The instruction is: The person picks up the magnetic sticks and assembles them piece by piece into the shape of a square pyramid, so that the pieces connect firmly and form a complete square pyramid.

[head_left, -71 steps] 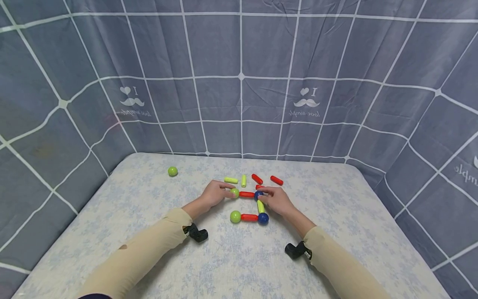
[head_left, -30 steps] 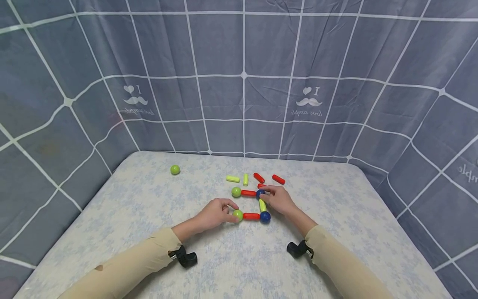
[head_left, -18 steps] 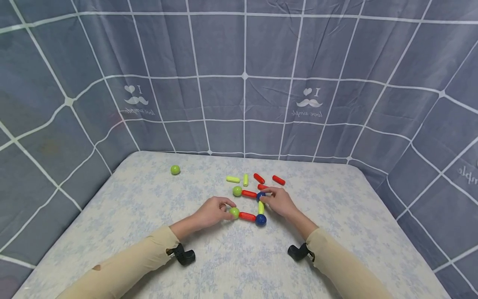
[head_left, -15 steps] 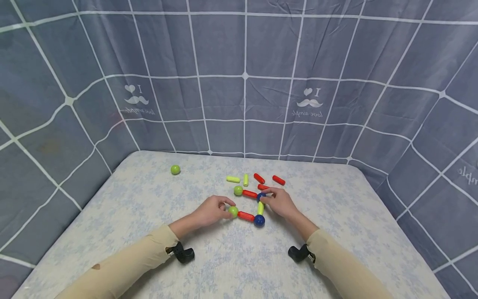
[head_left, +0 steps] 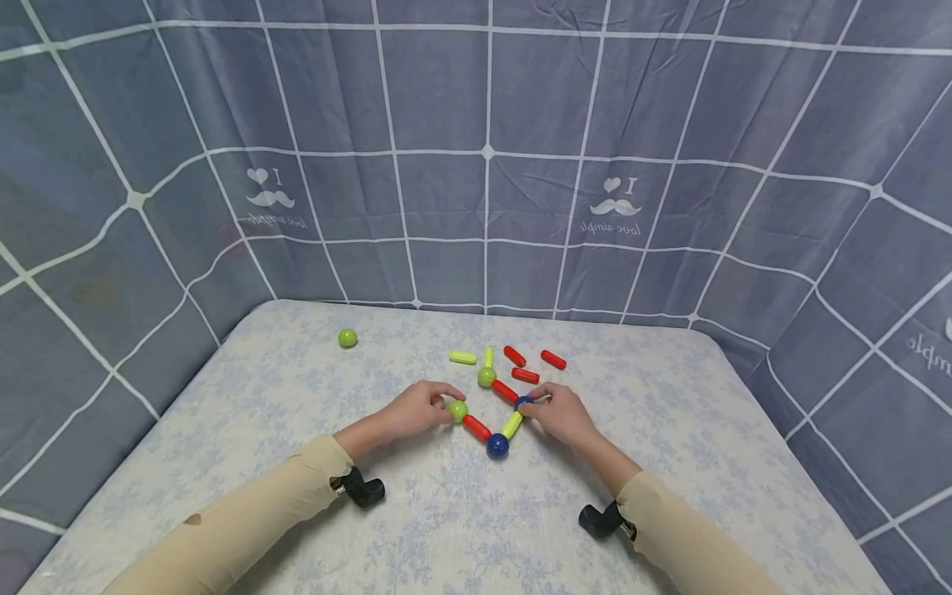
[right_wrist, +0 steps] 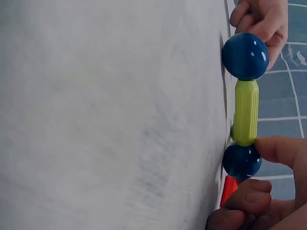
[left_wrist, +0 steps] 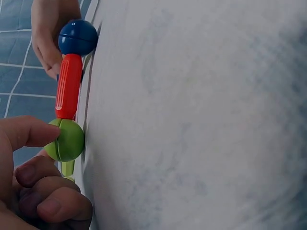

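Left hand (head_left: 412, 409) pinching a green ball (head_left: 457, 409) at the left end of a zigzag chain of balls and sticks, mid-table on the floral tablecloth (head_left: 297, 413). Right hand (head_left: 563, 415) gripping a blue ball (head_left: 524, 403) at the chain's right bend. Lone green ball (head_left: 346, 337) far left.
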`<state>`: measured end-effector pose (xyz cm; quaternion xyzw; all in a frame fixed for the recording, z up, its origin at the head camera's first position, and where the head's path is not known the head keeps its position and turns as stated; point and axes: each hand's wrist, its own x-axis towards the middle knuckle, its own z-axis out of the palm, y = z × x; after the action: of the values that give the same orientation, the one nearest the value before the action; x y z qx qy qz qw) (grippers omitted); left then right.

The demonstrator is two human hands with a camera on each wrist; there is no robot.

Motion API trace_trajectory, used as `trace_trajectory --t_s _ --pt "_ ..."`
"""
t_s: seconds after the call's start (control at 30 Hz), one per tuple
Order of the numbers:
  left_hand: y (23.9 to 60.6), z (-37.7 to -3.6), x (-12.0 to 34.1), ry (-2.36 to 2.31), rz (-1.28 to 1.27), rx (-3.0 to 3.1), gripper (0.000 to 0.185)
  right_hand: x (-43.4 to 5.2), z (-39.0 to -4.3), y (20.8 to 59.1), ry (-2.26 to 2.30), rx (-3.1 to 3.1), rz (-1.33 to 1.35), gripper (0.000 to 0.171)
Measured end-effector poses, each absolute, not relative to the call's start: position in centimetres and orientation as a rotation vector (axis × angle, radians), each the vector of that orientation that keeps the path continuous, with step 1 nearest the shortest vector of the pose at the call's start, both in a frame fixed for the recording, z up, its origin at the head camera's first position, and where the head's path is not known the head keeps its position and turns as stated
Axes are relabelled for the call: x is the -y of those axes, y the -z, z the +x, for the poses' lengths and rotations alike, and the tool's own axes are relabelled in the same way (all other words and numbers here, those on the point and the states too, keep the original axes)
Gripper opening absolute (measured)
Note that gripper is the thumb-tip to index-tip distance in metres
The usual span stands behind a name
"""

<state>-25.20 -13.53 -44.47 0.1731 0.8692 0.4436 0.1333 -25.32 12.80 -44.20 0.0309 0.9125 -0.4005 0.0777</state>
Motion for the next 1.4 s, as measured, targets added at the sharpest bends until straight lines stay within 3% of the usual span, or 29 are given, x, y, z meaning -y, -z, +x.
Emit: trace_trajectory --t_s 1.4 --pt "44.8 -27.3 12.3 -1.267 0.385 -2.658 0.033 -11.7 -20.7 43.5 0.859 -2.799 -0.025 0.040"
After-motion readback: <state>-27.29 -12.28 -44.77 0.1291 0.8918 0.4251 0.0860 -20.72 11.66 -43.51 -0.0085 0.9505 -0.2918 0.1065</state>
